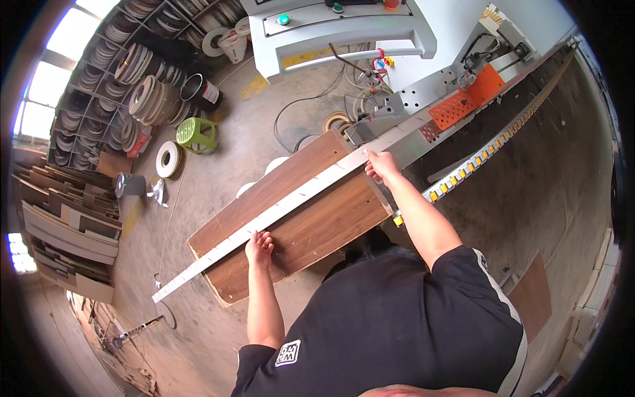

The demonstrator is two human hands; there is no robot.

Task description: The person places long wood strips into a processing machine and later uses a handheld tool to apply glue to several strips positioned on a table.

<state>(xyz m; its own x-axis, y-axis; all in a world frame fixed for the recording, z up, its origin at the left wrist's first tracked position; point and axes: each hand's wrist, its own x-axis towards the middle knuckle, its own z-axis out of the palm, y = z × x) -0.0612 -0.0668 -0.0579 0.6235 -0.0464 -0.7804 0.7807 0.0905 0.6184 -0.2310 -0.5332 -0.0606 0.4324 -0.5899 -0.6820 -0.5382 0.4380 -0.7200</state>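
Observation:
A brown wood-grain panel lies flat across a long pale guide rail that runs from lower left toward the machine. My left hand presses on the near part of the panel, its curled fingers touching the rail. My right hand grips the panel's far corner, where the rail meets the grey metal infeed of the machine. Both arms reach out from my black shirt.
A chain track with yellow pads and an orange perforated plate run to the upper right. A white machine cabinet stands at the top. Shelves of banding rolls, a green stool, stacked boards and floor cables lie to the left.

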